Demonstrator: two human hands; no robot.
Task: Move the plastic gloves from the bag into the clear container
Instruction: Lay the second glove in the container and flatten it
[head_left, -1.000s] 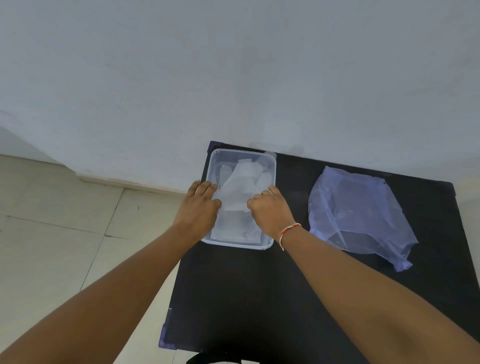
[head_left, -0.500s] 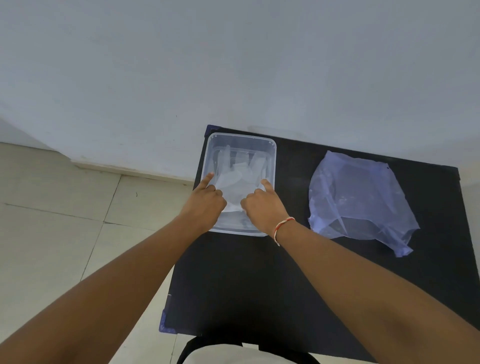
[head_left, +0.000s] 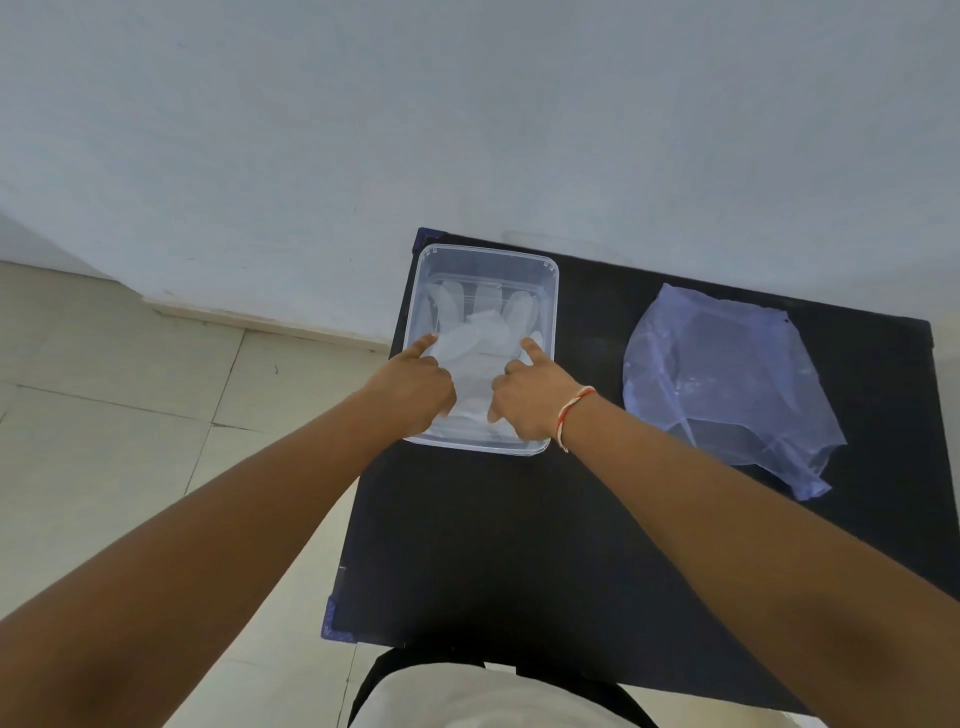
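Plastic gloves (head_left: 475, 338) lie inside the clear container (head_left: 551, 312) on the counter (head_left: 493, 530). Left hand (head_left: 415, 387) and right hand (head_left: 524, 395) press them with forefingers extended, apparently gripping nothing. Risk: springy film lifting out on release. Bag (head_left: 727, 384) appears empty.

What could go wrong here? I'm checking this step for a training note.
The clear container sits at the table's far left corner, so both hands pressing the gloves could nudge it off. The thin gloves may spring back up once released. Whether the bag is empty can't be told.
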